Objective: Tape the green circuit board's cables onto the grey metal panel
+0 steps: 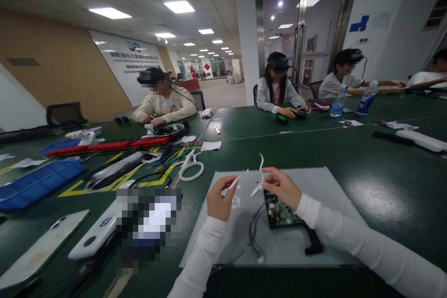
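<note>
My left hand is pinched on a thin white strip, perhaps a cable tie, held just above a grey metal panel. My right hand is pinched on a second white strip that curls up above its fingers. Both hands wear white sleeves and hover over the panel's near half. Under the right hand sits a green circuit board on a black mount, with dark wires looping off its left side.
The panel lies on a dark green table. To the left are white phone-like devices, a blue tray, a coiled white cable and red strips. Several other people sit across the table, with water bottles at the far right.
</note>
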